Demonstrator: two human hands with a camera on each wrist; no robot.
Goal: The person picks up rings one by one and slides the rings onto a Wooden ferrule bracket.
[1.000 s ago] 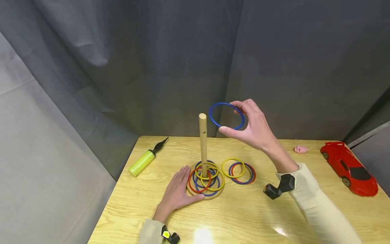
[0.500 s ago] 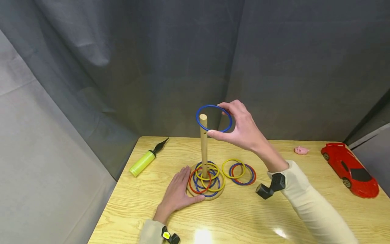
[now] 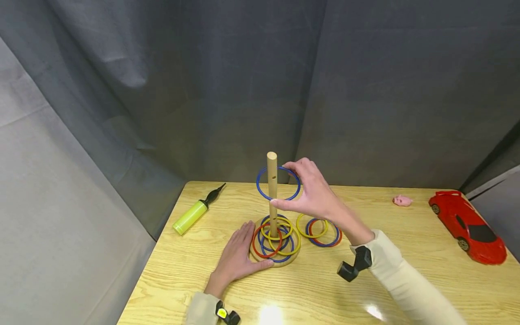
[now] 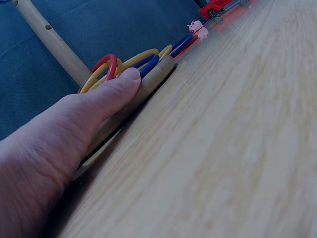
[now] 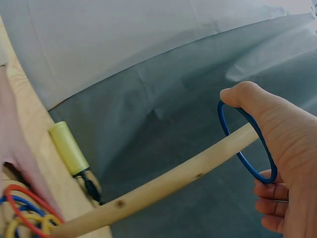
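My right hand (image 3: 313,194) pinches a blue ring (image 3: 257,182) between its thumb and fingers. The ring circles the upper part of an upright wooden pole (image 3: 272,185), whose top sticks out above it. In the right wrist view the pole (image 5: 163,191) passes through the blue ring (image 5: 222,119). My left hand (image 3: 233,257) rests against the left edge of the round wooden base (image 4: 156,74), fingers stretched along it and the thumb (image 4: 116,91) on its rim. Several red, blue and yellow rings lie around the pole's foot, a red ring (image 3: 253,241) toward the left.
Right of the base lies a small pile: a yellow ring (image 3: 297,222), a blue one and a red one. A green hand pump (image 3: 191,216) with a black nozzle lies at the left. A pink pig figure (image 3: 402,200) and a red toy car (image 3: 467,228) are at the right.
The right hand has carried the blue ring left over the pole's top, then lowered it so that it encircles the pole. The left hand has stayed at the base.
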